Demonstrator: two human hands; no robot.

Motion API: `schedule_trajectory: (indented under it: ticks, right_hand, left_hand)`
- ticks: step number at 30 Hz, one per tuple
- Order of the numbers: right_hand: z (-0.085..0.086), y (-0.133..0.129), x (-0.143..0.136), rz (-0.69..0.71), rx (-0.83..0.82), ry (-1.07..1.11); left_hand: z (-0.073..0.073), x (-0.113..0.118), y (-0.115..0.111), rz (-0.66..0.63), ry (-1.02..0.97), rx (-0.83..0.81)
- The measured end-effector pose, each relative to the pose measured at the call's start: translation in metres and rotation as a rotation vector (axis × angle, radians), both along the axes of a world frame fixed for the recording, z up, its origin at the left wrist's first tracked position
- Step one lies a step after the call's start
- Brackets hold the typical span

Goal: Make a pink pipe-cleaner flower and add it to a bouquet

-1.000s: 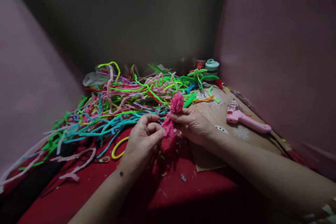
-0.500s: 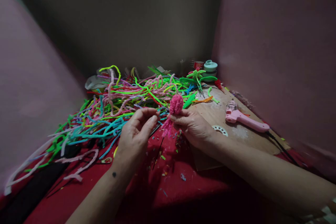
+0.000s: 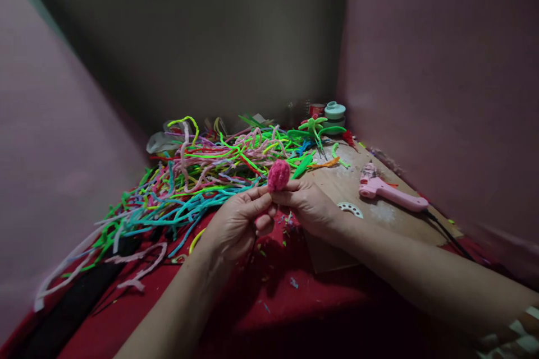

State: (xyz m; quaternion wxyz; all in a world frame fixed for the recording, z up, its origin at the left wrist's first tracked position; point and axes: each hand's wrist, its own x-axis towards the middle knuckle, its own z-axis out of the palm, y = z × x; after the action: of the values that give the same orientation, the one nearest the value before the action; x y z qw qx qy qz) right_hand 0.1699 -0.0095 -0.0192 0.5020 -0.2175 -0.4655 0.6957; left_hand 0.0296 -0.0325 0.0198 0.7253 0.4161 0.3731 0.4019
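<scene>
A deep-pink bundle of pipe cleaners (image 3: 278,174), rounded like a flower bud, stands upright between my hands in the middle of the view. My right hand (image 3: 314,206) pinches its base from the right with thumb and forefinger. From the left, my left hand (image 3: 242,216) has its thumb and forefinger closed on the bundle's lower part, just under the bud. Its other fingers curl below and hide the lower ends. Behind the hands spreads a tangled heap of coloured pipe cleaners (image 3: 236,148).
A pink glue gun (image 3: 391,190) lies on a brown board (image 3: 337,168) at the right, its cord trailing to the front. A white ring with holes (image 3: 350,210) lies nearby. At the back are a green pipe-cleaner flower (image 3: 314,126) and a teal jar (image 3: 335,110). Scraps litter the red cloth (image 3: 269,291).
My left hand has moved right and closed on the base of the pink bundle. The loose pink ends that hung below it are now hidden by the fingers.
</scene>
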Motion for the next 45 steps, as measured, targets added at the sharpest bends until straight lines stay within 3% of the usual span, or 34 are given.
schedule_trajectory:
  ticks: [4, 9, 15, 20, 31, 39, 45]
  right_hand:
    - [0.002, -0.003, 0.003, 0.026, 0.073, -0.103]
    - [0.006, -0.005, 0.004, 0.085, 0.13, -0.048]
    - [0.018, -0.007, 0.003, -0.149, 0.155, 0.0]
    - [0.02, -0.006, 0.004, -0.274, 0.254, -0.09]
    - [0.018, -0.004, 0.003, -0.252, 0.205, -0.208]
    - [0.019, -0.004, 0.004, -0.25, 0.184, -0.169]
    - [0.019, -0.004, 0.006, -0.2, 0.223, -0.129]
  left_hand:
    - [0.0, -0.003, -0.001, 0.018, 0.056, 0.028]
    - [0.0, -0.003, -0.004, 0.187, 0.179, 0.163]
    - [0.001, 0.006, -0.011, 0.346, 0.499, 0.385]
    - [0.003, 0.012, -0.012, 0.309, 0.565, 0.429]
    - [0.001, 0.011, -0.01, 0.196, 0.62, 0.42]
    - [-0.01, 0.008, -0.007, 0.192, 0.789, 0.663]
    - [-0.008, 0.008, -0.005, 0.202, 0.844, 0.777]
